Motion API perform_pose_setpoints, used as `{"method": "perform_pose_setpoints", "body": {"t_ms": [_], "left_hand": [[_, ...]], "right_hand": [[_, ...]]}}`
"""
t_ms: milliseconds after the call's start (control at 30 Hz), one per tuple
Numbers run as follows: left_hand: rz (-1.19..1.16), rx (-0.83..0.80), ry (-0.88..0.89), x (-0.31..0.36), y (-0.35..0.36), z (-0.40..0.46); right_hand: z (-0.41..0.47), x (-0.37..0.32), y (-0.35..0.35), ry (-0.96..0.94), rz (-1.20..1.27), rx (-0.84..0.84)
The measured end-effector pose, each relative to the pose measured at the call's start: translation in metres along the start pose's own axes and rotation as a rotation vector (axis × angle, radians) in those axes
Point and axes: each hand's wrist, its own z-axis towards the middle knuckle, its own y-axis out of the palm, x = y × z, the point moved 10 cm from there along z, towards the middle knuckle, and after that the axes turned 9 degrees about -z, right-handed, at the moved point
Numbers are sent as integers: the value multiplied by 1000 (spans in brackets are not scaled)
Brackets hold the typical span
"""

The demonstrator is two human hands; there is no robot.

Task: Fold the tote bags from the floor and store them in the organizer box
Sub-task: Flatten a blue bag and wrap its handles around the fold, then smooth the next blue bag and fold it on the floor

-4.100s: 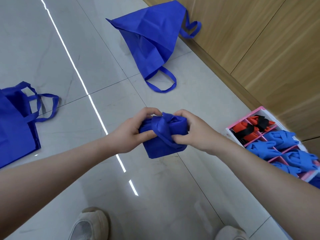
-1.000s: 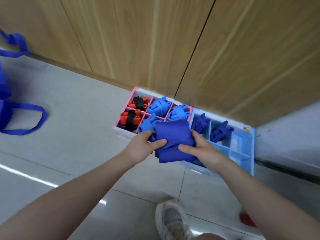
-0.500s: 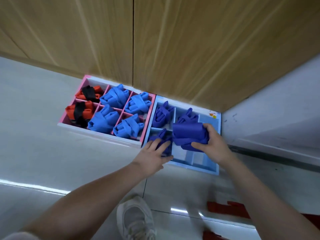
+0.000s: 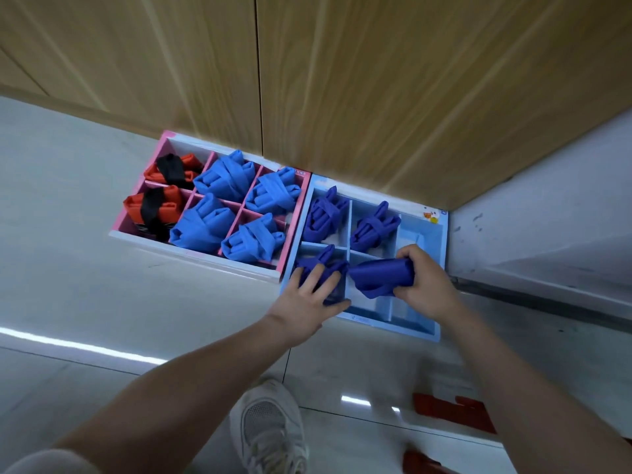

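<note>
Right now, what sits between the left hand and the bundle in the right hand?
In the head view, only a divider wall of the blue organizer box separates the left hand from the folded bag gripped by the right hand.

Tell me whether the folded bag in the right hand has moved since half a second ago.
Yes: the folded dark blue bag has dropped toward the blue organizer's near middle compartment.

Head view: the right hand is gripping a folded dark-blue fabric tote bag over the near middle compartment of the light-blue plastic organizer box. The left hand is resting its spread fingers on a dark-blue bundle in the near left compartment. A pink organizer box is sitting just beside it on the grey tiled floor.
</note>
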Motion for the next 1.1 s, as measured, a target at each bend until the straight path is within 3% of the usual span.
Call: {"method": "perform_pose_setpoints", "body": {"t_ms": [300,533,700,867,1100], "left_hand": [[74,174,113,-24,-14,-8],[35,162,129,-23,-13,-13],[-12,106,124,-19,-10,-12],[-53,15,88,-20,-1,-10],[-76,-19,100,-21,3,-13]], "right_hand": [[10,-48,35,-256,-649,-79],[21,-52,28,-257,-708,22],[8,-59,30,-399,-791,202],[1,-48,69,-387,-861,141],[8,-32,85,-383,-554,-137]]}}
